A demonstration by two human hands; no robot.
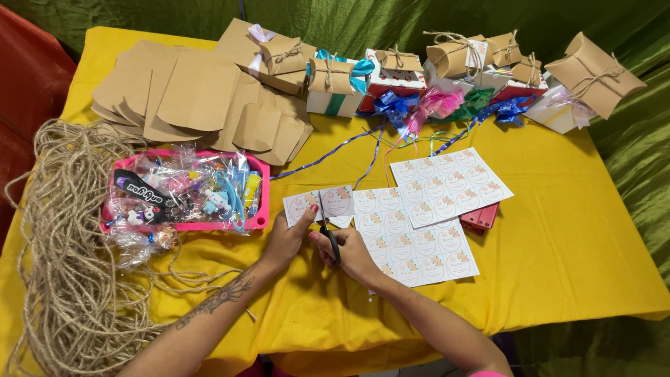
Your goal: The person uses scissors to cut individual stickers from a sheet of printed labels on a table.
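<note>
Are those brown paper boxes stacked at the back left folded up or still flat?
Flat. The kraft box blanks lie unfolded in an overlapping pile on the yellow tablecloth, unlike the assembled, twine-tied pillow boxes beside them.

Soft, even light falls from above onto the desk draped in bright yellow cloth (558, 230), strong enough to keep colours vivid, and the only shadows are faint ones pooled just under the left hand (286, 241) and the right hand (352, 255). The shiny green fabric backdrop (628, 139) catches a mild sheen along its folds, without harsh glare. Focus is crisp across the middle, softening slightly toward the corners, where the desk's edges bow a little.
</note>
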